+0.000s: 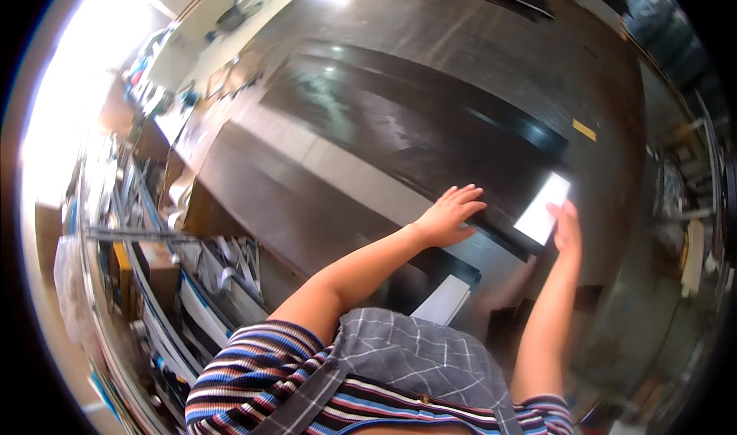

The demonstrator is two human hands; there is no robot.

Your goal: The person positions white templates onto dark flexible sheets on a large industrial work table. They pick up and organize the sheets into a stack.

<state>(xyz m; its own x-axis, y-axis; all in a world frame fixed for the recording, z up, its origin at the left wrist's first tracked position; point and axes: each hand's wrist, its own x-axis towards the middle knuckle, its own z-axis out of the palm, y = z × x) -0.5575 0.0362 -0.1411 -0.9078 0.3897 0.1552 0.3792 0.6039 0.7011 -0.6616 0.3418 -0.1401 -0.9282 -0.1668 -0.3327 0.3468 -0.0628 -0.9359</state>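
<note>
My right hand (566, 226) grips the edge of a white rectangular sheet (539, 209), its fingers at the sheet's right side. The sheet lies over the right end of a long, dark, glossy panel (399, 120). To the left, my left hand (451, 216) has its fingers spread and nothing in it. It is at the near edge of the same panel; whether it touches is not clear. A white stack of similar sheets (441, 303) lies on dark pieces close to my apron.
Another dark panel (284, 197) lies nearer on the left, apart from the first by a pale strip of table. A small yellow strip (583, 130) lies at the right of the table (491, 51). Racks of long metal profiles (157, 312) stand at the left.
</note>
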